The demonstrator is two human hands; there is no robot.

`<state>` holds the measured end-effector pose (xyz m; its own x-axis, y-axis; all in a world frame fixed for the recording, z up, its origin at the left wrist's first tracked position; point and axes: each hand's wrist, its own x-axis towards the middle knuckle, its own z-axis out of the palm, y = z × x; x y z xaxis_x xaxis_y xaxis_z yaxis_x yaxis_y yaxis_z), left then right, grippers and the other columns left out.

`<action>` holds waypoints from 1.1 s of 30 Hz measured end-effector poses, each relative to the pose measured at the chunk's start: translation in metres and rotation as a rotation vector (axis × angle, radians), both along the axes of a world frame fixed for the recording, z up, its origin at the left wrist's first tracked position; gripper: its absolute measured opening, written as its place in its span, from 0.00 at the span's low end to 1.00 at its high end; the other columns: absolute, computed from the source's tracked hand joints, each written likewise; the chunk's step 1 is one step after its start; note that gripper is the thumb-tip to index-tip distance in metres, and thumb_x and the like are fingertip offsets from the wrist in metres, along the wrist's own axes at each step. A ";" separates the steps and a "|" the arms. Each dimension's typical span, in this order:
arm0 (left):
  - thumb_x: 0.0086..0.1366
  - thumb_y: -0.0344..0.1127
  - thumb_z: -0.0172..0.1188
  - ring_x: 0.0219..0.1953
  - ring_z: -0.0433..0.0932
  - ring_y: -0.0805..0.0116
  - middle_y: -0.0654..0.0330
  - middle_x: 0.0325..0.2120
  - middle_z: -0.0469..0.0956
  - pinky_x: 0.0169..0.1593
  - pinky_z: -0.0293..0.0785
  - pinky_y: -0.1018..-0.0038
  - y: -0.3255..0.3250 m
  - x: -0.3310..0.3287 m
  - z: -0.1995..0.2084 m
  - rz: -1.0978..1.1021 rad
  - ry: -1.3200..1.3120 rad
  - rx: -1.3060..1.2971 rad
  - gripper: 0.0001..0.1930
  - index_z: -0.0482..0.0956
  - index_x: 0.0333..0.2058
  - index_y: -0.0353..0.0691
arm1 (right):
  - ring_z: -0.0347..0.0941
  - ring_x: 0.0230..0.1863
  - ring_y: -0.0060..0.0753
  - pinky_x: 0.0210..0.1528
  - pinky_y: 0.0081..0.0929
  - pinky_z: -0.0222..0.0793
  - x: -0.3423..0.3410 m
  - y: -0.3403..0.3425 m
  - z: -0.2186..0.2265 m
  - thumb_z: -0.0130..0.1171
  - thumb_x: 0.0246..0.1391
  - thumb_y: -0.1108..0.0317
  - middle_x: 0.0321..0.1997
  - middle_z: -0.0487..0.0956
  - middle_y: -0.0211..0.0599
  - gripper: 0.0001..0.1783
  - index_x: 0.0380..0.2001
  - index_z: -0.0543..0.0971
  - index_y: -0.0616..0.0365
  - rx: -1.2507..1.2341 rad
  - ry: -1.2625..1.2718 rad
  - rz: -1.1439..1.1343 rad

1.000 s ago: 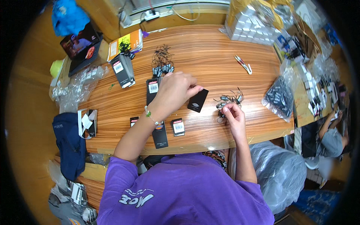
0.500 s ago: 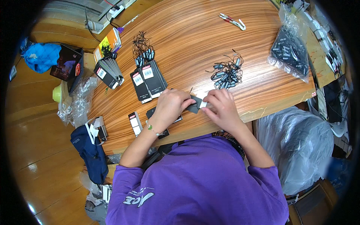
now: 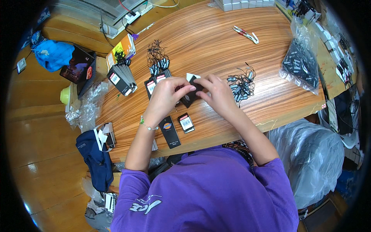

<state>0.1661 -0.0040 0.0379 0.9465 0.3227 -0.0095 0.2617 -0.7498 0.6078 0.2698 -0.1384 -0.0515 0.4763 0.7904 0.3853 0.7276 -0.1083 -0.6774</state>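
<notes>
— See how both hands meet over the middle of the table (image 3: 216, 42)? The left hand (image 3: 164, 98) is curled with fingertips pinched on the near edge of a black card tag (image 3: 190, 96), and the right hand (image 3: 217, 92) is closed on its far edge from the other side.

— So what would make this go well?

— I'd say keep the tag held flat and steady in the left fingers so the right can work finely at its top end. Whatever the right fingertips are doing there is hidden, I can't tell if a cord is between them.

— What does the tag look like?

— Small, flat, black, stiff card by the look of it, with a white corner showing past the fingers. It's held just above the wood, in front of the person's chest.

— And around it?

— A tangle of black cords with little metal ends (image 3: 241, 82) just right of the hands. Two loose tags (image 3: 170, 131) lie near the table edge, and a fanned stack of tags (image 3: 121, 79) sits well to the left.
</notes>
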 end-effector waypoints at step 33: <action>0.53 0.35 0.59 0.24 0.73 0.61 0.57 0.15 0.73 0.32 0.67 0.67 -0.041 -0.015 -0.064 -0.351 0.019 0.531 0.10 0.74 0.18 0.38 | 0.69 0.37 0.37 0.39 0.33 0.63 0.022 -0.021 -0.016 0.56 0.39 0.75 0.31 0.73 0.35 0.10 0.30 0.77 0.57 0.163 -0.093 0.049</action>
